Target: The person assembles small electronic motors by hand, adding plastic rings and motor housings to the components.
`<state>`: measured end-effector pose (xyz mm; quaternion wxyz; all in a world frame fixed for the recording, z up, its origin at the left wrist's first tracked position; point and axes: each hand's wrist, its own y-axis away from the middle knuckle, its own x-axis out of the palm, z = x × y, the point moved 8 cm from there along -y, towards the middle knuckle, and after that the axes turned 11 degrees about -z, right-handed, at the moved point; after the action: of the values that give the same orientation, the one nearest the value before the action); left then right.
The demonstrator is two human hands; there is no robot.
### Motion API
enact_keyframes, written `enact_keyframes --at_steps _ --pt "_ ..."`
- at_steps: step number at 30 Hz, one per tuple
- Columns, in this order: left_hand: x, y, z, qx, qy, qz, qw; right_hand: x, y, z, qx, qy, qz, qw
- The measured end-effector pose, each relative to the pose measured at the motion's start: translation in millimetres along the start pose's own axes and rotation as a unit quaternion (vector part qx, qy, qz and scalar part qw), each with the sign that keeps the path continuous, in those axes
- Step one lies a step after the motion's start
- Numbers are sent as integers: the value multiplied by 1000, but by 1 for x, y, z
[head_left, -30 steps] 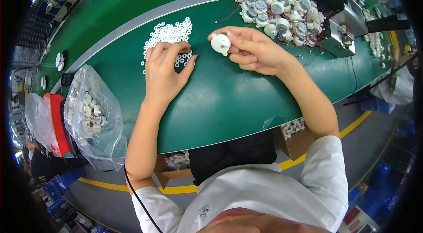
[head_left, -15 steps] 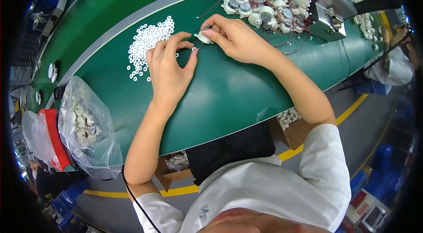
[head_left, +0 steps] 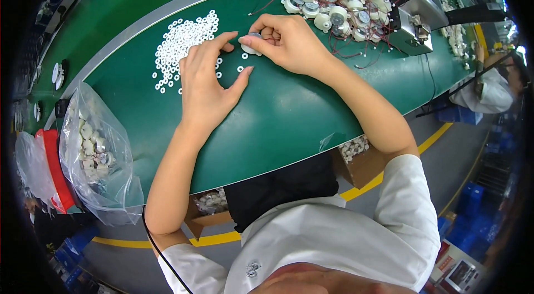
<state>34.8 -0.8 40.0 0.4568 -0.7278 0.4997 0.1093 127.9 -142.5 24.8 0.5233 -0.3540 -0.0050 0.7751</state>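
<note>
My right hand (head_left: 289,43) pinches a small white motor (head_left: 251,49) with a grey metal cap, low over the green tabletop. Just left of it is my left hand (head_left: 208,74), thumb and fingers spread apart with nothing between them. Two loose white ring washers (head_left: 242,62) lie between the hands, close below the motor. Beyond my left hand spreads a heap of the same white washers (head_left: 181,43), partly covered by its fingers. A large pile of similar white motors (head_left: 334,2) with thin red wires lies at the far right.
A metal bench device (head_left: 411,30) with a black arm stands right of the motor pile. At the left edge hangs a clear plastic bag (head_left: 100,166) of white parts beside a red-rimmed bag (head_left: 55,174). Open cartons (head_left: 364,166) sit below the table's near edge.
My left thumb and forefinger have moved apart and let go of a washer, which now lies on the table. My right hand has shifted slightly left with the motor. The whole view has shifted slightly.
</note>
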Motion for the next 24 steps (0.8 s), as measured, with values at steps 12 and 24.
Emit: enact_keyframes --at_steps 12,24 --pt "11 1 -1 -2 5 -30 1000 -3 1 0 17 6 -19 1000" --pt "12 2 2 -38 41 -30 998 2 5 5 -18 12 -21 1000"
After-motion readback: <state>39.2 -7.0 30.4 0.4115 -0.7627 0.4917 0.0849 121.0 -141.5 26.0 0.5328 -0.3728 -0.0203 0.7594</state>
